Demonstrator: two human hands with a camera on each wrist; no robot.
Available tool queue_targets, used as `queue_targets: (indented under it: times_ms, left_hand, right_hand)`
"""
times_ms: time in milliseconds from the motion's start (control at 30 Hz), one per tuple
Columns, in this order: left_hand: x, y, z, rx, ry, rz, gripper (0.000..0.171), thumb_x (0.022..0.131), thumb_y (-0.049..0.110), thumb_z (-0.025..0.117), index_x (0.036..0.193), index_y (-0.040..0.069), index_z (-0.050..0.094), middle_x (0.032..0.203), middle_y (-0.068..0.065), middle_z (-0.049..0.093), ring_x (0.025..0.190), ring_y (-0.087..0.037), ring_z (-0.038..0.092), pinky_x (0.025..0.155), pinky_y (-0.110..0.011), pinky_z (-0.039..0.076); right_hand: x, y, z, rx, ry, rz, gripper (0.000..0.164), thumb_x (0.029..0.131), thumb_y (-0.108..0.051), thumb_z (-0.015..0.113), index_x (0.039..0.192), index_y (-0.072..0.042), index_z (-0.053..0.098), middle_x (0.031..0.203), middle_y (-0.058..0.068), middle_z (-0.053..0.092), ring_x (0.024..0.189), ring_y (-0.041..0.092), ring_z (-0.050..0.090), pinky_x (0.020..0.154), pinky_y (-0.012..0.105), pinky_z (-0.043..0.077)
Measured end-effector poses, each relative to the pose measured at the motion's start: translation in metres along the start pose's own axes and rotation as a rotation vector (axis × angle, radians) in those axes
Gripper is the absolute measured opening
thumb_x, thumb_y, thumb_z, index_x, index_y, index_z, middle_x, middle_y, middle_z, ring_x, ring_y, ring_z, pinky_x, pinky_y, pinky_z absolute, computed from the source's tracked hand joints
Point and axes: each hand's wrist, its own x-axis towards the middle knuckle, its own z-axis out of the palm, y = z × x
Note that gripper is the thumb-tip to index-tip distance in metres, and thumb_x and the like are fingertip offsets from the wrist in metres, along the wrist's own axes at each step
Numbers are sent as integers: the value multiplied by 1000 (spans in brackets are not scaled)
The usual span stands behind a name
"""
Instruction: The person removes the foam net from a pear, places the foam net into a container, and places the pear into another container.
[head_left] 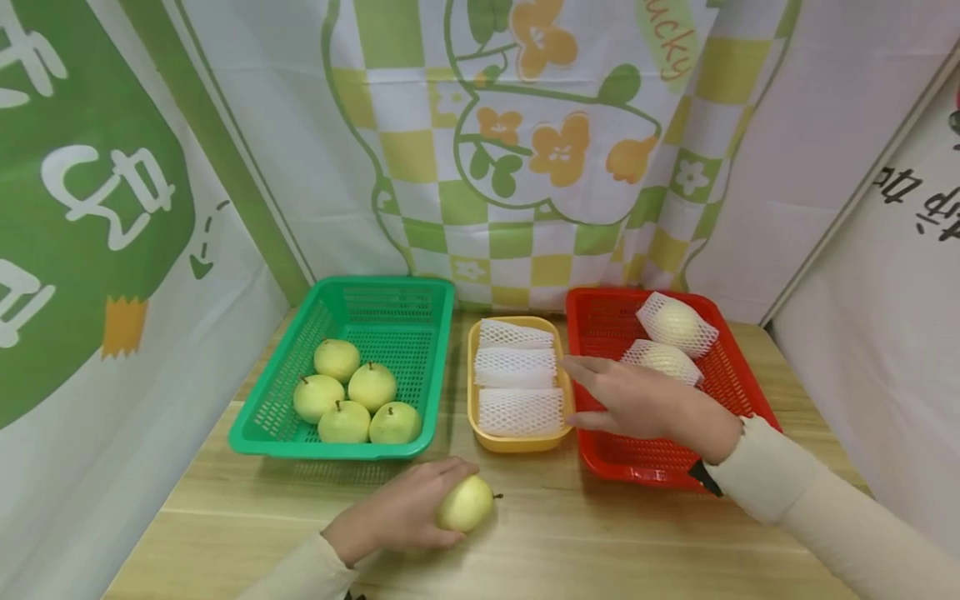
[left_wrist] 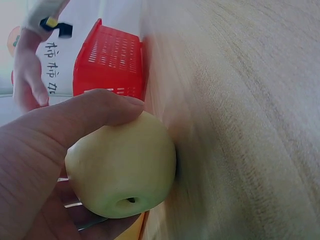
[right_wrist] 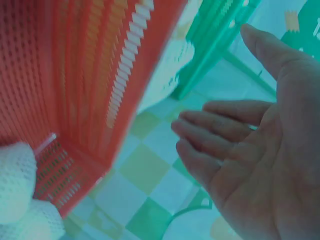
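My left hand (head_left: 416, 508) grips a pale yellow-green pear (head_left: 467, 503) low at the front of the table, its stem pointing right. In the left wrist view the thumb and fingers curl round the pear (left_wrist: 125, 165), close against the wood. Over the left rim of the red basket (head_left: 637, 473) hovers my right hand (head_left: 637, 400), its fingers straight and pointing at the yellow tray (head_left: 517, 444). That tray holds several white foam net sleeves (head_left: 519, 367). The right wrist view shows nothing in the right hand (right_wrist: 250, 150), with thumb and fingers spread.
The green basket (head_left: 337, 450) at the left holds several bare pears (head_left: 344, 422). Two pears in foam nets (head_left: 675, 325) lie at the back right of the red basket. A patterned cloth (head_left: 517, 233) hangs behind the wooden table (head_left: 570, 542).
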Motion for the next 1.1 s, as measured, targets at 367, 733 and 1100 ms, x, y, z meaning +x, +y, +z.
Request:
queue_targets:
  times_ms: [367, 733, 1100]
  left_hand:
    - [1, -1, -1, -5, -12, -7, 81, 80, 33, 90, 147, 3, 56, 141, -11, 66, 125, -30, 66, 105, -46, 59]
    - [2, 0, -1, -5, -13, 3, 80, 80, 32, 90, 147, 3, 56, 141, -11, 66, 124, -30, 67, 105, -46, 59]
    - [1, 2, -2, 11, 1, 35, 79, 78, 29, 91, 145, 3, 57, 138, -11, 67, 122, -28, 68, 103, -42, 60]
  right_hand:
    - [-27, -15, 52, 37, 110, 27, 94, 100, -59, 64, 167, -4, 27, 174, 19, 28, 157, 41, 37, 123, 58, 42]
    - [-30, -22, 100, 12, 274, 26, 101, 99, -59, 65, 168, -2, 19, 175, 19, 23, 163, 37, 25, 128, 56, 35]
    - [-28, -25, 112, -103, 369, 27, 95, 97, -56, 69, 163, 2, 31, 172, 20, 32, 159, 38, 33, 124, 53, 42]
